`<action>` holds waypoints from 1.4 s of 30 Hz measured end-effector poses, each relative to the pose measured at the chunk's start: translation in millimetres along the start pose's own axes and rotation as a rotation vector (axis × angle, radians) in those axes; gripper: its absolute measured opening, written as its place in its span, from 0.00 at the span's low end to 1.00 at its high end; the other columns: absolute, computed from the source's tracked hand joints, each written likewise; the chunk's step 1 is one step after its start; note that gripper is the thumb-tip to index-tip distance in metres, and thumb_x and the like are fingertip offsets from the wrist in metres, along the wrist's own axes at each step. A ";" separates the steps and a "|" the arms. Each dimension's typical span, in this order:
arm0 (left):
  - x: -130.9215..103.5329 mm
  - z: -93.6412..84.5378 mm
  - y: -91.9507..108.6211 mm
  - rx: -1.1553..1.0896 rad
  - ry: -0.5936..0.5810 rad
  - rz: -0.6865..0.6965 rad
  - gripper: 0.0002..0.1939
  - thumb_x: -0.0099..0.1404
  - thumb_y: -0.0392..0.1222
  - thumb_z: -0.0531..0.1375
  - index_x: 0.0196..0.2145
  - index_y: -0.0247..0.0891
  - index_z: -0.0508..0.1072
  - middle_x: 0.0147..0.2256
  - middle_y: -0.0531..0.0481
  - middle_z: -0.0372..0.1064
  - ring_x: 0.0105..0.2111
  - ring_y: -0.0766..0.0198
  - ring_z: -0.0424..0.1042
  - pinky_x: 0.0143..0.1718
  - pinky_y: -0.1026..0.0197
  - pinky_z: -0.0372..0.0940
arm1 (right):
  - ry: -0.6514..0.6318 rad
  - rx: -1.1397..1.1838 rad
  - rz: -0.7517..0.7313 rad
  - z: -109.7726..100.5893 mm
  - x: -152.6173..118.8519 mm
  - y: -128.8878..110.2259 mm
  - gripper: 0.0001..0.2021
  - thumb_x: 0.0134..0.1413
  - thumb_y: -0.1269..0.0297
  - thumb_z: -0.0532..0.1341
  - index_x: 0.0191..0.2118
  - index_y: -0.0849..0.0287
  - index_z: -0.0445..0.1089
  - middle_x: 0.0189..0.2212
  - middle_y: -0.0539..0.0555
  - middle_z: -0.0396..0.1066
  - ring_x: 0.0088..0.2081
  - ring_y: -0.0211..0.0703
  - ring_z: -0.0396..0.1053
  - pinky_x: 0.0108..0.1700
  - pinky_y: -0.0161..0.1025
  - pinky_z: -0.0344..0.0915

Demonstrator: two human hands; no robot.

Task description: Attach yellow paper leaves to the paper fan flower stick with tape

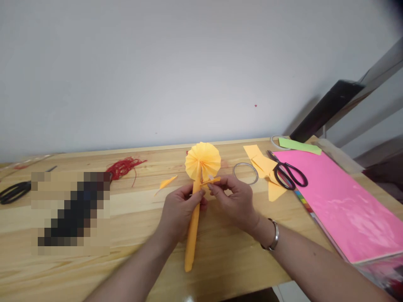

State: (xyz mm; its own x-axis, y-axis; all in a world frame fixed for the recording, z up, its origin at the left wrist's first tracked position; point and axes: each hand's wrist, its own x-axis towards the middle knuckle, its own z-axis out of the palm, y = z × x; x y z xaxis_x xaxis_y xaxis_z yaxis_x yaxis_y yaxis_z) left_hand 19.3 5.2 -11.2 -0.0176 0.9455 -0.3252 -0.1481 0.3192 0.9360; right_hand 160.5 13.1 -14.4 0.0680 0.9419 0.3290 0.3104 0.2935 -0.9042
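Note:
My left hand [181, 209] is closed around an orange rolled paper stick [193, 235], which slants down toward the front of the table. At its upper end sits a round pleated paper fan [208, 157] in lighter orange. Between the thumb and fingers of my right hand [234, 201] is a small orange paper strip [211, 181], held against the stick just below the fan. Some fingertips are hidden behind the stick. Left of my hands lies a small orange paper scrap [168, 181] on the wooden table [141, 260].
To the right are orange paper pieces [264, 165], a tape ring [245, 173], black-handled scissors [289, 175], a pink paper pack [340, 201] and a green strip [299, 146]. Red threads [124, 167], a blurred-out dark object [75, 214] and other scissors [15, 192] lie left. A wall [157, 75] stands behind.

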 end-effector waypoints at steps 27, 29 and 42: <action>-3.4 -1.7 2.6 0.110 0.084 0.084 0.10 0.54 0.46 0.63 0.32 0.37 0.77 0.20 0.54 0.71 0.22 0.67 0.68 0.25 0.67 0.63 | -0.261 0.573 0.513 0.7 9.3 2.7 0.09 0.43 0.63 0.65 0.22 0.61 0.67 0.19 0.49 0.69 0.22 0.32 0.64 0.27 0.32 0.61; -2.9 -1.8 2.2 0.098 0.078 0.082 0.11 0.54 0.46 0.63 0.33 0.37 0.77 0.20 0.55 0.70 0.22 0.67 0.68 0.25 0.67 0.63 | -0.262 0.558 0.503 0.8 10.0 4.0 0.09 0.43 0.62 0.65 0.22 0.62 0.67 0.19 0.48 0.68 0.22 0.32 0.63 0.27 0.31 0.60; -1.4 -2.1 0.7 0.013 0.062 0.023 0.11 0.53 0.46 0.63 0.30 0.35 0.75 0.19 0.54 0.69 0.21 0.66 0.68 0.26 0.65 0.65 | -0.211 0.311 0.261 1.4 12.0 10.6 0.05 0.46 0.64 0.62 0.26 0.60 0.70 0.22 0.48 0.68 0.26 0.35 0.63 0.29 0.34 0.61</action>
State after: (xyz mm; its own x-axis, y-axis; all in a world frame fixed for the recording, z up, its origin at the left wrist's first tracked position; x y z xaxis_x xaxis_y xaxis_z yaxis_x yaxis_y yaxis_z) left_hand 17.2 4.0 -10.4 -0.0824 0.9468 -0.3112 -0.1344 0.2989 0.9448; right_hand 163.3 27.7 -20.4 -0.0981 0.9941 0.0458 0.0073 0.0467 -0.9989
